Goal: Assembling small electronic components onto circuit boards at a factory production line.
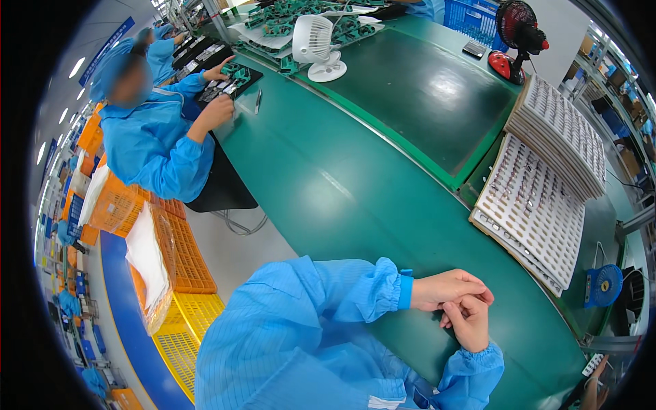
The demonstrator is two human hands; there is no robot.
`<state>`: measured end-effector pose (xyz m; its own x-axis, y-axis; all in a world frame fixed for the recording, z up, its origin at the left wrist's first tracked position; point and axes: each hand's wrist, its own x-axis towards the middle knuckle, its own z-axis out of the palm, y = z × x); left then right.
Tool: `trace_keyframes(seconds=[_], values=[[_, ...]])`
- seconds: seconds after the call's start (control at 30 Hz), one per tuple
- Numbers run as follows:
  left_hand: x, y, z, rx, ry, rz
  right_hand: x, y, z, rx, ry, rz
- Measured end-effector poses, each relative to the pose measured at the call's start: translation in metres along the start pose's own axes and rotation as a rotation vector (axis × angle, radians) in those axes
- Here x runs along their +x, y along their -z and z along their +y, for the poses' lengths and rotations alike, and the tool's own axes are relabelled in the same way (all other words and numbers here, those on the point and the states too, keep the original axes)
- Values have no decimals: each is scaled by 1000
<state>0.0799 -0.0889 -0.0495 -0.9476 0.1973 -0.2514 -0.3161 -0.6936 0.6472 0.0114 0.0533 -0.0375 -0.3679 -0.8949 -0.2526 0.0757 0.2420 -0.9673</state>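
My two hands meet over the green table (328,178), fingers against fingers. From the left comes my left hand (443,290), its fingers bent together and reaching over the fingertips of the right. My right hand (470,326) is closed below it, thumb pressed to the curled fingers. Whether anything small is between them is hidden. Nearest to the hands, farther right, lies a white foam tray (529,225) with rows of small metallic parts. Behind it, a stack of similar white trays (560,133) leans at a slant.
A co-worker in blue (154,137) handles green parts over a black tray (249,78) at the far left. A white fan (313,42) and a red-and-black fan (516,34) stand farther back. Orange crates (188,249) and a yellow crate (184,328) are at left. A blue round device (604,285) sits right.
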Motion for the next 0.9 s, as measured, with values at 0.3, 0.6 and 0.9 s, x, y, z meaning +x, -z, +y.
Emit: trace_keyframes(seconds=[0.3,0.6,0.9], values=[[2,3,-4,6,-5,6,0,-1,0,5,-1,0],[4,3,-4,27,12,-1,0,0,-1,-8,13,21],[3,3,-4,25,-6,0,1,0,3,-12,33,14]])
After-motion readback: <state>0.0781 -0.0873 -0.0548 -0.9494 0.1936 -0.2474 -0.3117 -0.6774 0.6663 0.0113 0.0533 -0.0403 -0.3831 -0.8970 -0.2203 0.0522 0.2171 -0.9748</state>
